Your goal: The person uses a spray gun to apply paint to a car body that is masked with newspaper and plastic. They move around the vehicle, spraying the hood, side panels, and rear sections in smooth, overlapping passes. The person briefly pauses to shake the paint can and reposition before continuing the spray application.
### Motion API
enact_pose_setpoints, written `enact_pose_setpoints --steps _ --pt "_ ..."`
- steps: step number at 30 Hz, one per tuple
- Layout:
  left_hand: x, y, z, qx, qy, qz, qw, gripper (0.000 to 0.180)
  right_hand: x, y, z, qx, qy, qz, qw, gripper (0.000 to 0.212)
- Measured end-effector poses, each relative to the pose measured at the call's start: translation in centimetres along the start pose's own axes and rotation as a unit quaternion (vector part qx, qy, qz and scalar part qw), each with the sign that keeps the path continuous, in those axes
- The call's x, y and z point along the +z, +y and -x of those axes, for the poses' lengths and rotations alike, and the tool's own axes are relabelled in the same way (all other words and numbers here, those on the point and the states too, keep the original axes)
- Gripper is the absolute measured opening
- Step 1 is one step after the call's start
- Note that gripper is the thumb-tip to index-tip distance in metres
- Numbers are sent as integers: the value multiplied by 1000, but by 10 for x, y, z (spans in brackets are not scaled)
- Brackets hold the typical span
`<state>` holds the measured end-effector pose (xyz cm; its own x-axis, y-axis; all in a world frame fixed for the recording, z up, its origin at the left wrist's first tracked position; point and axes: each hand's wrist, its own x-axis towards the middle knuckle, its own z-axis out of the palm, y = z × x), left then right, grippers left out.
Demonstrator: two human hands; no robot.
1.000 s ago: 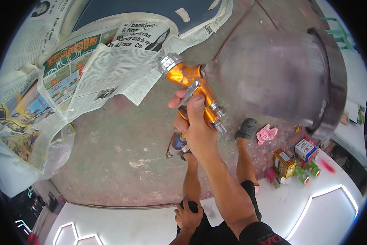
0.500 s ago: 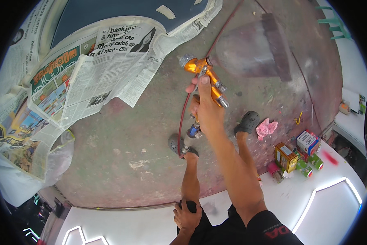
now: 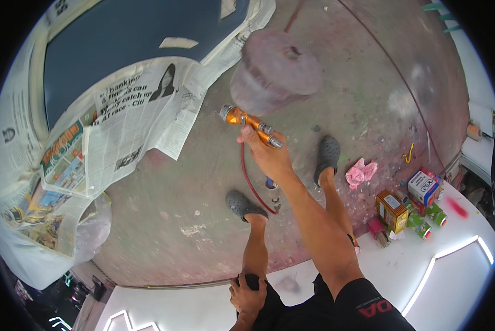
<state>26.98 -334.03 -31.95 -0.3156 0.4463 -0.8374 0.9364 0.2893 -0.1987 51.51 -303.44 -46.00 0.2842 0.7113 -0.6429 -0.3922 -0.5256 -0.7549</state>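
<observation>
My right hand (image 3: 267,151) is wrapped round an orange-gold paint spray gun (image 3: 248,122), held over the floor with its nozzle pointing left. On the gun sits a large, cloudy greyish-purple cup (image 3: 278,71), its lid facing up at me. Below the grip hangs a fitting with a blue part (image 3: 270,183), joined to a dark red hose (image 3: 247,179) that loops down. The trigger is mostly hidden by the hand. My left hand (image 3: 247,298) grips my left knee. Left of the gun, a dark blue-grey panel (image 3: 132,38) is edged with masking newspaper (image 3: 129,121).
Hose (image 3: 393,60) crosses the stained floor. Grey clogs (image 3: 328,154) are on my feet. To the right lie a pink cloth (image 3: 361,173), a yellow hook (image 3: 408,153), boxes (image 3: 392,212) and several cans (image 3: 419,226). Plastic sheeting (image 3: 93,229) hangs at left.
The spray gun has moved left and nearer, and rolled so its cup, earlier tipped over to the right, stands more upright. My left hand stays on the knee. The whole view has shifted slightly.
</observation>
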Motion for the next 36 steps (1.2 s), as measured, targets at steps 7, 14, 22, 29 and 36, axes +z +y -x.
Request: enact_pose_setpoints --steps 7,14,22,29,36 --pt "-1 48 10 -24 1 -11 1000 82 -67 -37 -72 -37 6 30 999 51" --pt "14 72 15 -38 7 -30 999 83 -107 -90 -124 -131 118 22 984 54" --pt "8 90 10 -58 -29 -34 997 86 -75 -71 -74 -5 6 -15 1000 53" --pt "8 93 9 -59 -35 -43 997 84 -60 -50 -45 42 -77 55 995 49" --pt "1 89 10 -60 -44 -25 997 83 -79 -111 -61 -90 42 1 995 51"
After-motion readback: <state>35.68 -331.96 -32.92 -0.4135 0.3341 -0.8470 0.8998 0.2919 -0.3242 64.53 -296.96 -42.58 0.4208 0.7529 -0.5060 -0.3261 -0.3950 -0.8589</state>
